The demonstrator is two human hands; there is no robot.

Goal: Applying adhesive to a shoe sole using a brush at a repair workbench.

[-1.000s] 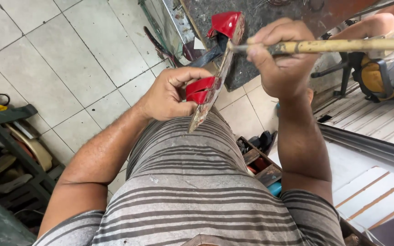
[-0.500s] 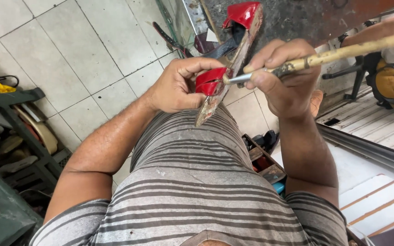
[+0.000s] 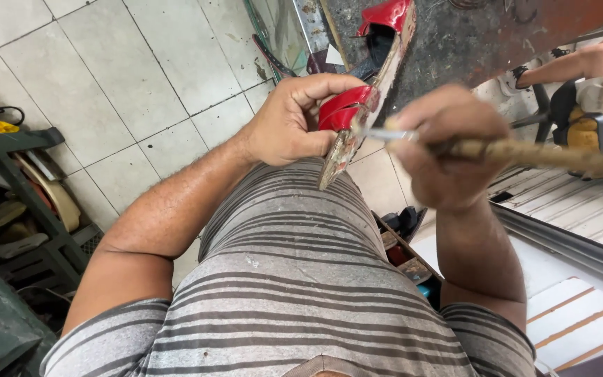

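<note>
Red sandal gripped, brush at its sole

The left hand clenches the red sandal by its strap; the right hand, just beside, grasps a wooden-handled brush whose tip touches the sole edge.

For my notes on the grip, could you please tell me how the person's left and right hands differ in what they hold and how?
The left hand grips a red shoe by its straps, fingers curled round them; the right hand is a fist round a long wooden-handled tool.
The left hand sits beside the shoe's worn sole edge; the right hand brings the tool's metal end against it.
Both are bare, raised before the striped shirt.
</note>
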